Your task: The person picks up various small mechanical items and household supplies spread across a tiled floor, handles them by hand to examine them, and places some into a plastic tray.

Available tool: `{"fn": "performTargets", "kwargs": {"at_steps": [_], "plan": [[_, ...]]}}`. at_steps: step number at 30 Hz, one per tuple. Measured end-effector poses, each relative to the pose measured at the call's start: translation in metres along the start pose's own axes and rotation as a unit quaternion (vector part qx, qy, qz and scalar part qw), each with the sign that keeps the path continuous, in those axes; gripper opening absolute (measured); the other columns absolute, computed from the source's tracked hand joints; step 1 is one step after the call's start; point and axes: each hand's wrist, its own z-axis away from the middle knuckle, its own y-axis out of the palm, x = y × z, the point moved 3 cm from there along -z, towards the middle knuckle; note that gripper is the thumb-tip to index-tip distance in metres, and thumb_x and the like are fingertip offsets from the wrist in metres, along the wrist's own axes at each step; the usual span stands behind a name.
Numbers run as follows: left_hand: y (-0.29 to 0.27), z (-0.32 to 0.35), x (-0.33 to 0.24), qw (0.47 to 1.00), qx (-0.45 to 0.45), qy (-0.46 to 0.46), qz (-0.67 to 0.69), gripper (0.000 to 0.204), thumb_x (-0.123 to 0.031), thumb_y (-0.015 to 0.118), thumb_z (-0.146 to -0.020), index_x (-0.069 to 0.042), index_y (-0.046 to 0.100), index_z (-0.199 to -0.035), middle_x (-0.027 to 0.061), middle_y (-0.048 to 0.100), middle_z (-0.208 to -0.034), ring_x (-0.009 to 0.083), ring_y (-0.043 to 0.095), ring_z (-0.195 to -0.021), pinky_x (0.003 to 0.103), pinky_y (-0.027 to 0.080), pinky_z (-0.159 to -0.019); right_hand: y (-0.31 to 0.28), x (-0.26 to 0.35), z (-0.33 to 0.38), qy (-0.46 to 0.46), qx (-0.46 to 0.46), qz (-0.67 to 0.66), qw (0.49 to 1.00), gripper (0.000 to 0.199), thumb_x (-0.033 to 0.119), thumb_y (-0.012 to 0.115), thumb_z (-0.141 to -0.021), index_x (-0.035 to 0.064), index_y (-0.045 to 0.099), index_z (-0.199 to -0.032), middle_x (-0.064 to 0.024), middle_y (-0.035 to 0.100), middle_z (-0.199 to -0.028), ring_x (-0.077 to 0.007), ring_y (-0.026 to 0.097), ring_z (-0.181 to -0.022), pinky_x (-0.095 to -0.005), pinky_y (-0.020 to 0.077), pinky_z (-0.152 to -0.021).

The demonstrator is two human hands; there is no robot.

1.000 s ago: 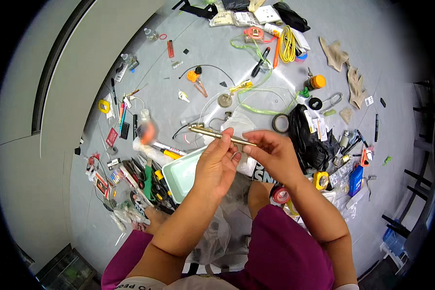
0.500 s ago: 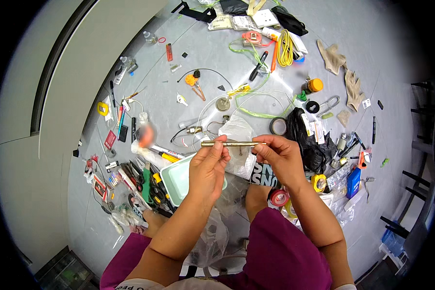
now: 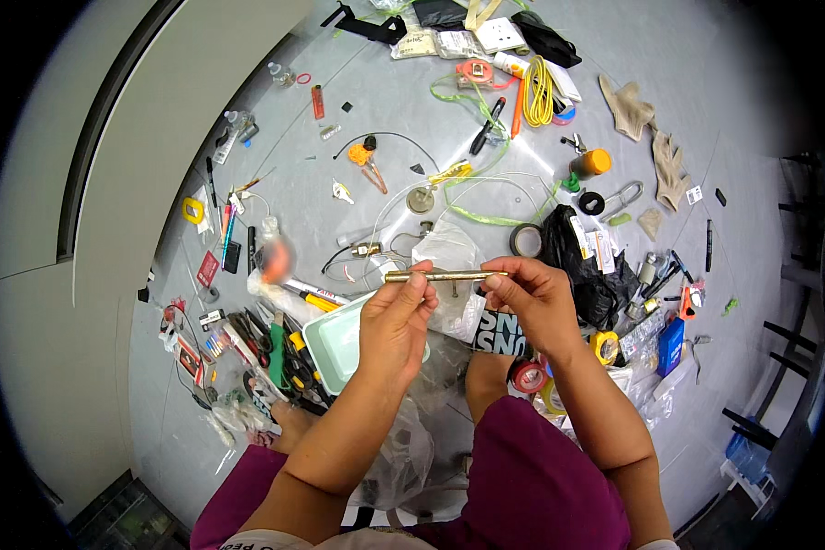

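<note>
A slim, shiny metal rod (image 3: 447, 275) lies level between my two hands, above the floor. Its kind is not clear; it could be a pen or a bolt. My left hand (image 3: 400, 312) pinches the left end between thumb and fingers. At the right end, my right hand (image 3: 527, 298) grips it the same way. Below the rod are a crumpled white plastic bag (image 3: 445, 246) and, by my left wrist, a pale green tray (image 3: 325, 353).
Pliers and other hand tools (image 3: 289, 357) crowd the lower left. A black plastic bag (image 3: 568, 247), tape rolls (image 3: 605, 346) and a blue box (image 3: 671, 346) lie to the right. Farther off are a yellow cable coil (image 3: 539, 92) and gloves (image 3: 628, 108). A pale panel (image 3: 165, 119) bounds the left.
Both hands keep their grip on the metal rod, which has shifted very slightly. The view has moved a little; the objects on the floor stay where they were.
</note>
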Motion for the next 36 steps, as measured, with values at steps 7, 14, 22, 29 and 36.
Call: {"fn": "performTargets", "kwargs": {"at_steps": [7,14,22,29,36], "plan": [[-0.004,-0.002,0.005,0.999,-0.028,-0.014,-0.001,0.020,-0.015,0.064,-0.086,0.000,0.063,-0.099,0.0025,0.062,-0.091,0.0074,0.053,-0.074,0.023,0.043,-0.072,-0.004,-0.003,0.001,0.004,-0.007,-0.006,1.000,0.018,0.011,0.065,-0.084,0.0011,0.065,-0.099,0.0014,0.060,-0.071,-0.0041,0.051,-0.063,-0.0188,0.0426,-0.057],[-0.001,0.000,0.007,1.000,-0.012,-0.022,-0.014,0.023,-0.015,0.065,-0.085,0.000,0.063,-0.102,0.0022,0.061,-0.089,0.0074,0.053,-0.075,0.023,0.043,-0.072,-0.009,-0.002,0.000,0.011,-0.010,-0.032,0.999,0.017,0.010,0.066,-0.083,0.0005,0.065,-0.098,0.0009,0.059,-0.070,-0.0047,0.051,-0.061,-0.0189,0.0425,-0.056],[0.000,0.000,0.008,0.999,0.005,-0.005,-0.032,0.024,-0.016,0.060,-0.088,-0.002,0.060,-0.107,0.0021,0.060,-0.081,0.0107,0.055,-0.078,0.031,0.044,-0.078,-0.011,-0.001,0.001,0.005,-0.008,-0.058,0.998,0.018,0.008,0.066,-0.083,0.0006,0.065,-0.099,0.0000,0.060,-0.071,-0.0050,0.052,-0.063,-0.0189,0.0430,-0.057],[-0.001,0.001,0.009,1.000,0.013,-0.014,-0.010,0.019,-0.011,0.063,-0.086,-0.003,0.063,-0.103,0.0040,0.062,-0.100,0.0078,0.055,-0.079,0.026,0.045,-0.077,-0.012,-0.003,0.001,0.008,0.000,-0.057,0.998,0.019,0.007,0.065,-0.083,0.0004,0.065,-0.100,-0.0001,0.060,-0.072,-0.0053,0.052,-0.063,-0.0192,0.0436,-0.058],[0.000,0.000,0.010,0.999,0.008,-0.002,-0.038,0.022,-0.016,0.060,-0.088,-0.003,0.060,-0.105,0.0017,0.060,-0.081,0.0108,0.055,-0.079,0.032,0.044,-0.079,-0.014,-0.005,0.001,0.013,0.003,-0.060,0.998,0.018,0.008,0.063,-0.085,-0.0002,0.064,-0.101,-0.0025,0.064,-0.078,-0.0059,0.055,-0.066,-0.0196,0.0448,-0.060]]}}
